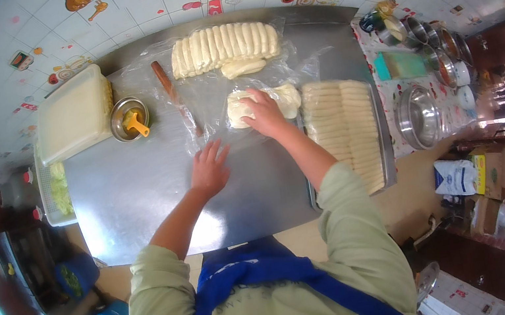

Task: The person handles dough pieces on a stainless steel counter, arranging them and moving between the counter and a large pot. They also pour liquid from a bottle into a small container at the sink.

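Note:
My right hand point(266, 111) rests with spread fingers on a pale, flattened lump of dough point(289, 99), partly covering it. Closer to me, my left hand point(209, 170) hovers or lies over the steel worktable point(139, 196), fingers apart and nothing in them. Clear plastic film point(210, 102) spreads beyond it, and a wooden rolling pin point(163, 80) lies partly under this film. Behind my right hand, a row of dough strips point(224, 47) sits side by side, with a loose dough piece point(243, 68) in front. To the right, a tray holds rows of dough strips point(342, 127) under film.
At the left stand a steel bowl point(117, 125) with a yellow-handled utensil point(137, 124), a lidded plastic container point(72, 112) and a basket point(53, 210) of leafy greens. Steel bowls point(418, 117) and a green-ended box point(399, 64) occupy the right side table. A tiled wall closes the back.

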Motion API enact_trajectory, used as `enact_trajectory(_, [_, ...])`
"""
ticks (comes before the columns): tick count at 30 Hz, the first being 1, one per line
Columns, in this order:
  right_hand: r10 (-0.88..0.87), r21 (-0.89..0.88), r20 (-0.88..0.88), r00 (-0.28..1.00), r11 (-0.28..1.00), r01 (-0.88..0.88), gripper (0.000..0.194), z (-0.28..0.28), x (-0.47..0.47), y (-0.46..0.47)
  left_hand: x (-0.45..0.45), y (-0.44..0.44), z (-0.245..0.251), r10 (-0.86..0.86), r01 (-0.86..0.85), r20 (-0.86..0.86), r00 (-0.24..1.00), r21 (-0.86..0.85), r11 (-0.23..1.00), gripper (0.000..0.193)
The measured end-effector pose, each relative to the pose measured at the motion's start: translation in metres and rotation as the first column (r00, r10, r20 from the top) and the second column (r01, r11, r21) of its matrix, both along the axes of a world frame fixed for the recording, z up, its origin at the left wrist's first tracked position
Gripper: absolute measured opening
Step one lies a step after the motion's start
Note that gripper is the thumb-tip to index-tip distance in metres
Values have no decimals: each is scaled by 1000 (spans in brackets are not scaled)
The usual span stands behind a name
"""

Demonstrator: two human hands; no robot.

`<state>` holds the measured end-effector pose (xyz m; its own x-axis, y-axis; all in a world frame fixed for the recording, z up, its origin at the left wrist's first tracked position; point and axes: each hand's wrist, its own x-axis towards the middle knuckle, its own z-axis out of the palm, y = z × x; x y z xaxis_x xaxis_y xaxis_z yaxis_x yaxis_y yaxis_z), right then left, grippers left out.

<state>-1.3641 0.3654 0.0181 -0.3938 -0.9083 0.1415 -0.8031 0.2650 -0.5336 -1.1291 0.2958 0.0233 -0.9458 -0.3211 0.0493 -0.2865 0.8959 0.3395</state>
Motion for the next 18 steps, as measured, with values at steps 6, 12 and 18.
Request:
enact_trajectory(6, [15, 467, -115, 993, 883, 41, 52, -37, -2, -68, 69, 28, -1, 161, -159, 0, 987, 166, 973, 45])
enact_trajectory(12, [-101, 256, -115, 988, 958, 128, 44, -45, -1, -72, 173, 46, -14, 362, -363, 45, 931, 225, 904, 38])
enact_trajectory(18, [-76, -255, -36, 996, 965, 65, 19, -37, 70, 15, 270, 45, -50, 782, -776, -12, 623, 114, 620, 31])
